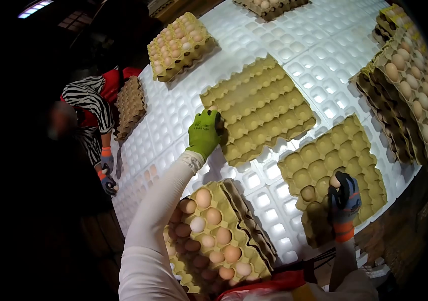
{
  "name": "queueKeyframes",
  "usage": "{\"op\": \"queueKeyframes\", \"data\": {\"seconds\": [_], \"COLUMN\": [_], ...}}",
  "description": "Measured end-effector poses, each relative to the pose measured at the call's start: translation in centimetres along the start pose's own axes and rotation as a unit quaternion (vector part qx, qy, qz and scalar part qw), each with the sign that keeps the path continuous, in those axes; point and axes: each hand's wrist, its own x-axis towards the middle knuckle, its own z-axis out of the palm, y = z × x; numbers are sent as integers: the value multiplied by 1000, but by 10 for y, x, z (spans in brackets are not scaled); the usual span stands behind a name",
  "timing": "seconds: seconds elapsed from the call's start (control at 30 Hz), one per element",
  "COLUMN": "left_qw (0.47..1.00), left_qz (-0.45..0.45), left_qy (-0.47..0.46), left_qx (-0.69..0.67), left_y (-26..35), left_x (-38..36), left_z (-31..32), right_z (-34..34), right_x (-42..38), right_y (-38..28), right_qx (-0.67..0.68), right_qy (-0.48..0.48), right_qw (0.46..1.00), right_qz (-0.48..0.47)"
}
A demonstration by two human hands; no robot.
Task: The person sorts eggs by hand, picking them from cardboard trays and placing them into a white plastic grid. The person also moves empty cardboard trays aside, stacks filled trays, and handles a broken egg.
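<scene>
My left hand (205, 133), in a green glove, is closed at the left edge of an upper egg tray (264, 108); an egg (213, 108) shows just beyond its fingers, and whether the fingers hold anything is hidden. My right hand (345, 194), in a blue and black glove with an orange cuff, is closed around a pale egg (334, 181) over a mostly bare tray (330, 155) at the lower right. Nearest to me, a stack of trays (251, 220) carries brown and pale eggs (223, 235) on top.
White dimpled panels (319, 85) cover the table. Filled egg stacks stand at the back left (179, 45), far back (269, 6) and right (414, 95). At the left edge, a person (91, 100) with gloved hands (107, 173) is beside a brown tray (130, 108).
</scene>
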Motion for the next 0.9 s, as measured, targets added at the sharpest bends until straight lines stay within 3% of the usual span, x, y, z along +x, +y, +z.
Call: {"op": "queueKeyframes", "data": {"seconds": [0.1,0.2,0.23,0.27,0.33,0.43,0.57,0.67,0.8,0.83,0.9], "left_qw": [985,961,985,946,986,979,979,979,977,985,987], "left_qz": [-44,-64,-10,-42,10,-58,25,24,-1,38,24], "left_qy": [62,-31,-20,-26,-20,-49,-100,-150,-115,-77,-104], "left_qx": [-153,-268,-174,-319,-165,-191,-173,-139,-178,-150,-123], "left_y": [-8,-12,-11,-10,3,2,-9,-18,-18,-19,-21], "left_x": [-7,-16,-19,-23,-22,-21,-17,-18,-27,-30,-26], "left_z": [-7,-13,-12,-4,-13,-13,-11,-18,-24,-15,-17], "right_z": [-2,-1,-1,-2,-4,-3,-3,-2,-1,0,-2], "right_x": [2,2,3,4,5,5,4,3,3,3,4], "right_y": [-1,-1,-3,-6,-7,-5,-3,-3,-3,-4,-4], "right_qx": [3,41,44,44,41,38,36,36,37,37,33], "right_qy": [3,5,6,7,7,2,-2,5,10,7,0], "right_qw": [1000,999,999,999,999,999,999,999,999,999,999], "right_qz": [-4,0,7,14,21,9,8,4,-3,-1,3]}}
